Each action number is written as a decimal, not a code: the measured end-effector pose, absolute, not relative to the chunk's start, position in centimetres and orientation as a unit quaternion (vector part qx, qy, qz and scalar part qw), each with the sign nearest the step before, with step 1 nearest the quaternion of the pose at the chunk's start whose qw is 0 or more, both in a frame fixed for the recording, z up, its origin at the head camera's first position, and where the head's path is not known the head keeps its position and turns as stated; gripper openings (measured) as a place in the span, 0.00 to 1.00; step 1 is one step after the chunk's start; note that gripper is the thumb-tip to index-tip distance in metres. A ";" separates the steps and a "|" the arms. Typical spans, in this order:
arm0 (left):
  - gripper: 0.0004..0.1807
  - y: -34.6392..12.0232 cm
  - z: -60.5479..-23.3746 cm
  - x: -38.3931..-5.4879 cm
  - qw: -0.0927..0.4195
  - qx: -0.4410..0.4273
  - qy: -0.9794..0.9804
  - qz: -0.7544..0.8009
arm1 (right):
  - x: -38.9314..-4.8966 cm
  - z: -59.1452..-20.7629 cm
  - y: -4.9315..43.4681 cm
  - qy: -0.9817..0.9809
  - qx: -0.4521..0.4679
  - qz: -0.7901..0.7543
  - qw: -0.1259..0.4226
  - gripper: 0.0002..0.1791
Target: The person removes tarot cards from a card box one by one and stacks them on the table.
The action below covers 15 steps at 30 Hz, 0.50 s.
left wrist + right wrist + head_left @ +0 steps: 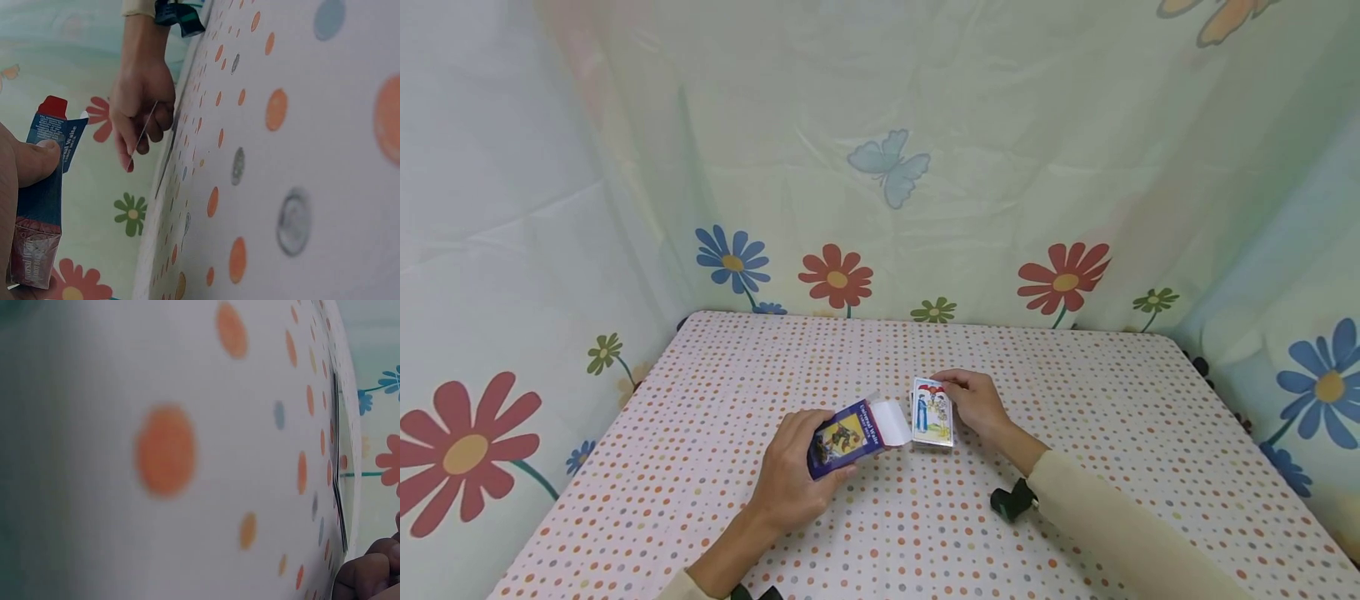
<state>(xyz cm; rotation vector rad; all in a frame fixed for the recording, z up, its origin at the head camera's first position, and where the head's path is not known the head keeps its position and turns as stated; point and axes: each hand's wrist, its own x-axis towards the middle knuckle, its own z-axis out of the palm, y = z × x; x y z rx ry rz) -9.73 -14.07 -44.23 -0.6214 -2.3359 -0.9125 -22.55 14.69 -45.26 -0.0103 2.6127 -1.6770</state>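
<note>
My left hand (790, 471) grips a blue tarot card box (847, 437) with a yellow picture on its front. The box tilts with its open end and white flap (891, 422) pointing right; in the left wrist view, the thumb presses on its side. Just right of the flap, my right hand (979, 406) pinches a tarot card (932, 417) by its upper right edge, picture side up. Seen from the left wrist, that card (143, 134) is a thin line between the fingers. Another edge peeks out beneath it in the head view. Curled fingers (369, 575) fill the right wrist view's lower corner.
A dotted cloth covers the table (700, 467). Behind it hangs a flowered curtain (970, 208), with more of it along both sides. A dark strap piece (1013, 500) sits by the right cuff. Thin dark edges (337, 475) run along the cloth in the right wrist view.
</note>
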 end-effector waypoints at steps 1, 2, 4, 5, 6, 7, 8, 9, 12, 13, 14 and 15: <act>0.40 -14.1 -44.3 -9.7 0.275 -0.231 -0.870 -0.338 | -22.6 -45.3 14.7 0.845 -0.004 -0.535 0.018 0.14; 0.40 -14.1 -44.3 -9.7 0.276 -0.231 -0.870 -0.337 | -22.7 -45.3 14.7 0.849 -0.004 -0.528 0.017 0.14; 0.40 -14.1 -44.3 -9.8 0.279 -0.233 -0.870 -0.333 | -22.9 -45.4 14.6 0.857 -0.006 -0.515 0.013 0.13; 0.40 -14.1 -44.3 -9.8 0.279 -0.233 -0.870 -0.332 | -23.0 -45.4 14.7 0.861 -0.005 -0.509 0.012 0.13; 0.40 -14.1 -44.3 -9.8 0.280 -0.234 -0.870 -0.331 | -23.1 -45.4 14.7 0.863 -0.002 -0.505 0.012 0.12; 0.40 -14.1 -44.3 -9.8 0.280 -0.234 -0.870 -0.331 | -23.2 -45.4 14.7 0.866 0.000 -0.500 0.014 0.11; 0.40 -14.1 -44.3 -9.8 0.280 -0.234 -0.870 -0.332 | -23.3 -45.4 14.7 0.869 0.000 -0.495 0.015 0.11; 0.40 -14.1 -44.3 -9.8 0.281 -0.235 -0.869 -0.332 | -23.4 -45.4 14.7 0.871 0.001 -0.490 0.017 0.11; 0.40 -14.1 -44.3 -9.8 0.277 -0.232 -0.870 -0.334 | -23.5 -45.3 14.7 0.881 -0.001 -0.473 0.025 0.11; 0.40 -14.2 -44.3 -9.8 0.277 -0.231 -0.871 -0.335 | -23.5 -45.3 14.6 0.884 -0.003 -0.466 0.026 0.11; 0.40 -14.2 -44.3 -9.8 0.276 -0.231 -0.871 -0.335 | -23.6 -45.3 14.6 0.887 -0.003 -0.462 0.027 0.11; 0.40 -14.2 -44.3 -9.8 0.275 -0.230 -0.871 -0.335 | -23.6 -45.3 14.6 0.888 -0.003 -0.459 0.029 0.10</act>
